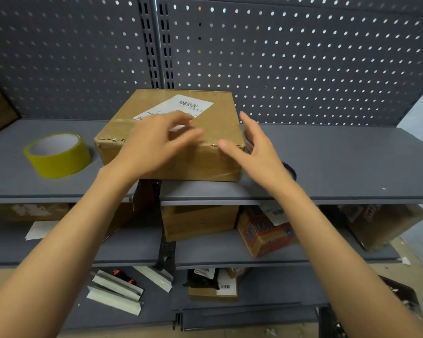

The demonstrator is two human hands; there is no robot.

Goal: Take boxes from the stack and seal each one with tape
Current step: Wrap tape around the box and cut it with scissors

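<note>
Both hands spread open, left hand [154,145] over the box [174,135] top, right hand [252,147] at its near corner, likely steadying it; tape roll [58,154] waits left of them.

Grey metal shelves [327,167] stand in tiers before a dark pegboard wall [303,57] — pale floor [401,254] beneath.

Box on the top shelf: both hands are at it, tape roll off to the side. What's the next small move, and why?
Probably settle both hands onto the box and steady it. The left hand hovers, blurred, over its top and the right hand is open at its right edge; neither grips anything. The yellow tape roll lies untouched to the left, for afterwards.
</note>
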